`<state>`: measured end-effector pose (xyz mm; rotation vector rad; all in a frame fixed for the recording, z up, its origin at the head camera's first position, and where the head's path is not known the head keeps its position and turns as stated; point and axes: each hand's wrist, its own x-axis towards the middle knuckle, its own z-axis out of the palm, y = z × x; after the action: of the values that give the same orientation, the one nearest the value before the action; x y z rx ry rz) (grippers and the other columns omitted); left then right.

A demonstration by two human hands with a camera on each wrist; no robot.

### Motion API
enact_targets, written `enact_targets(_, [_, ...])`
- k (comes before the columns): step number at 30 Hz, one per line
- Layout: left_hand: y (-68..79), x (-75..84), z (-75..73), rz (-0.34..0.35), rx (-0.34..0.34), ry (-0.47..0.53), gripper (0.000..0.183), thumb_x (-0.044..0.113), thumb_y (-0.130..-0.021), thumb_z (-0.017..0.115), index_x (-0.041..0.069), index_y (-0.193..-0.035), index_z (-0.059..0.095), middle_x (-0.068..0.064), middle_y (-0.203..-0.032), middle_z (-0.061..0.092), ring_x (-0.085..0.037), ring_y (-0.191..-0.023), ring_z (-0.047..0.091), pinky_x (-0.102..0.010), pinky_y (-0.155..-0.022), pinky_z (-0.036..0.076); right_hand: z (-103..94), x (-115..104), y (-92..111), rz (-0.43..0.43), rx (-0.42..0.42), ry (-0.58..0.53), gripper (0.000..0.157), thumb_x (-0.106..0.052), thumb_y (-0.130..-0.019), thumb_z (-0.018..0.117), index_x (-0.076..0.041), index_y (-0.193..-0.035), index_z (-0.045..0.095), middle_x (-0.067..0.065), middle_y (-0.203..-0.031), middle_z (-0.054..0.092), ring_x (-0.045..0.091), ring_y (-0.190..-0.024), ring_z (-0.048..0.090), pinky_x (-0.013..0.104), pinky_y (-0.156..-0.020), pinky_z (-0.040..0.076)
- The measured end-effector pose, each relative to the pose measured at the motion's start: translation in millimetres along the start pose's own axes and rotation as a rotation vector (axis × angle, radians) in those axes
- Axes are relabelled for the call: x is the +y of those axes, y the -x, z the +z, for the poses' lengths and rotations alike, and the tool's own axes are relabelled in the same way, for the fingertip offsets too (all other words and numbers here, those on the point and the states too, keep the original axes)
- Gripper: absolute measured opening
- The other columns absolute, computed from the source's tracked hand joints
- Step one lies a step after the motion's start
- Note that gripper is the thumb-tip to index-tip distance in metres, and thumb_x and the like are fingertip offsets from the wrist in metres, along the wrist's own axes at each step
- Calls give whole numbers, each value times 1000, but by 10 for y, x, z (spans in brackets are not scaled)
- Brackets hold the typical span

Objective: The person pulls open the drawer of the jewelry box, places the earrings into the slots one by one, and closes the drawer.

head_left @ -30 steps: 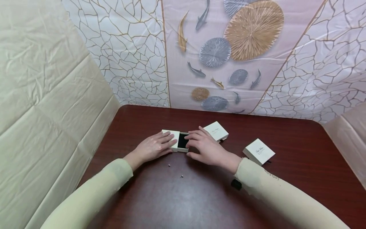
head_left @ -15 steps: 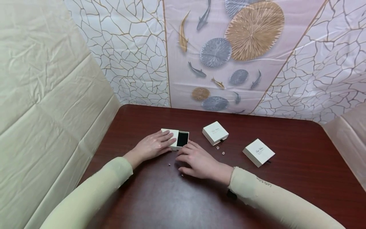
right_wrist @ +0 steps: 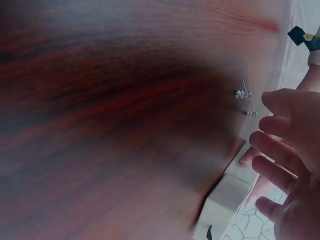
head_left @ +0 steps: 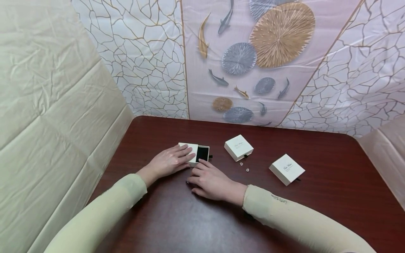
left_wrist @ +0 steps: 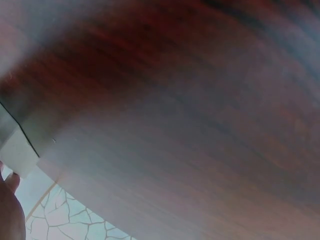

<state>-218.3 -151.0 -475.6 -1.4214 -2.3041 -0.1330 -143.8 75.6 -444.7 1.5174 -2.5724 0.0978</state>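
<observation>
A small white jewelry box (head_left: 193, 163) lies with its black-lined drawer (head_left: 202, 154) slid partly out to the right. My left hand (head_left: 169, 161) rests on the box's cover, fingers laid across the top, thumb along the near side. My right hand (head_left: 210, 182) is low over the table just in front of the drawer, fingers loosely bent and holding nothing. Two stud earrings with clear stones lie close to its thumb in the right wrist view, the upper earring (right_wrist: 243, 94) and the lower earring (right_wrist: 251, 113). In the head view the right hand mostly hides them.
Another white box (head_left: 238, 147) stands behind and right of my right hand. Before it lie two small pale pieces (head_left: 241, 164), perhaps earrings. A third white box (head_left: 287, 169) sits farther right. Patterned cloth (head_left: 237, 70) hangs behind the dark red table (head_left: 332, 158).
My right hand has left the drawer and come nearer and leftward, over the two small earrings. The drawer's tab and the pale pieces on the right have come into sight. The left hand stays put.
</observation>
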Motion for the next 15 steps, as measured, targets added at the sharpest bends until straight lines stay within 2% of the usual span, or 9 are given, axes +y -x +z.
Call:
enact_targets(7, [-9,-3,-19,10,6,26,46,27,-88,71,10,-130,62,-15,-131,60,-32,-123,55,-48,-100,46,61,4,-58,-48,26,62,27,-35,-86,68,-23,-110,70,-8,-104,63,17,-111,52,48,-111,31])
enact_targets(15, [-3,-12,-17,9,-8,3,47,27,-88,70,9,-130,62,-15,-131,60,-31,-123,55,-47,-100,46,119,39,-87,-80,38,102,17,-28,-85,67,-24,-101,70,-8,-100,62,18,-109,53,47,-111,31])
